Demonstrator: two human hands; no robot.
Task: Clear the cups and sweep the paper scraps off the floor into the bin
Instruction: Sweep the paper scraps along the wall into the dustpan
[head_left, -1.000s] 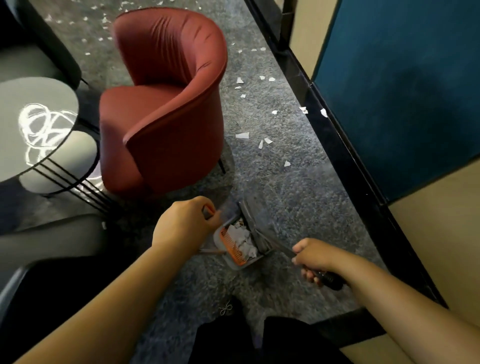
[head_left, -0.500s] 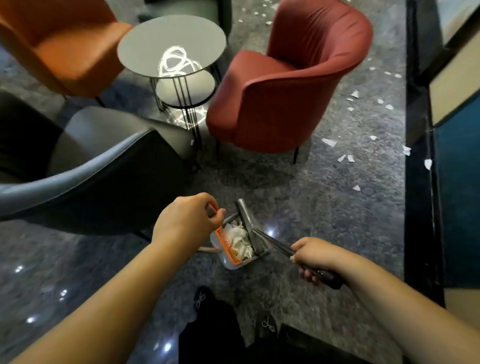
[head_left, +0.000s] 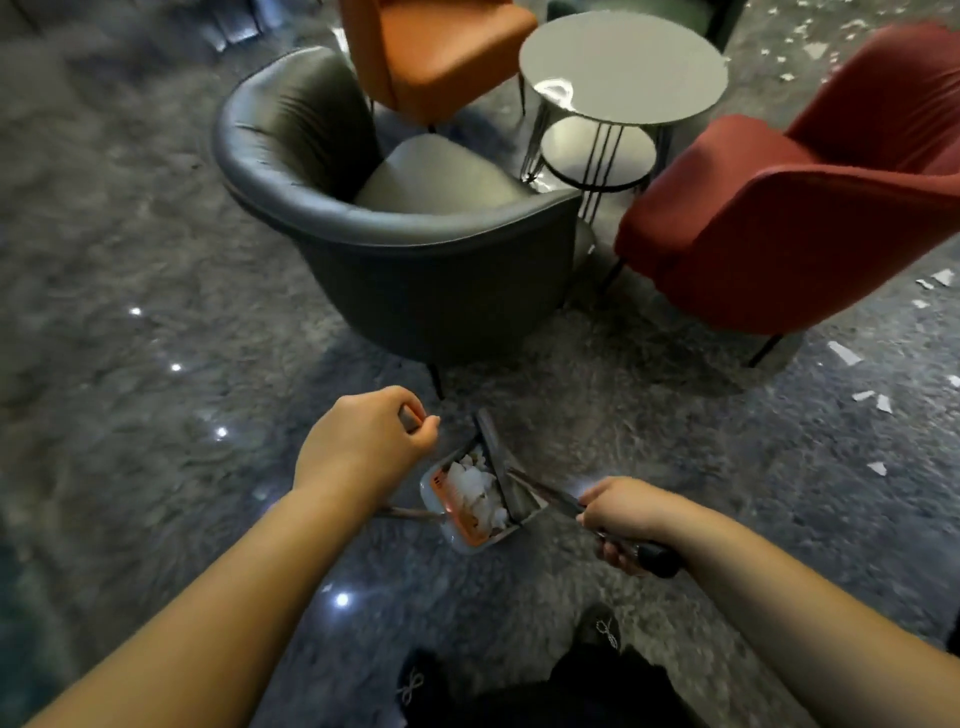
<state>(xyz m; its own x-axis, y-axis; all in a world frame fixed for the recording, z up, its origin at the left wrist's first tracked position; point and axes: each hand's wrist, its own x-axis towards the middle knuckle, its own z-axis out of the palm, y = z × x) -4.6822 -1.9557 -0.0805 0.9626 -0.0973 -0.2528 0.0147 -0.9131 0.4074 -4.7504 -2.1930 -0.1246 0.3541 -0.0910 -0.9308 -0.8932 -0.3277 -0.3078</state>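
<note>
Dustpan: grey dustpan (head_left: 480, 506) hangs low at centre frame between the two hands, mouth up, holding a heap of white paper scraps (head_left: 478, 491) beside an orange comb edge.
Left grip: left hand (head_left: 366, 441) clenched around a thin handle, seemingly the dustpan's, just up-left of the pan.
Right grip: right hand (head_left: 621, 519) grasping the dark handle of the broom (head_left: 545, 493), whose long axis runs from lower right up-left into the pan.
Loose scraps: floor scraps (head_left: 844, 353) lie at the right edge of the frame, roughly eight there, with more at upper right beyond the red armchair (head_left: 779, 228); too blurred for an exact count.
Key relation: remaining scraps lie to the right of both hands, nearer the right hand and broom; I judge the broom head must swing right and the pan follow.
Bin: none in view.
Cups: none visible on the round bench (head_left: 623, 73), one of them, with a lower shelf.
Chairs: three counted clearly, namely red, grey armchair (head_left: 405, 228) and orange chair (head_left: 436, 47).
</note>
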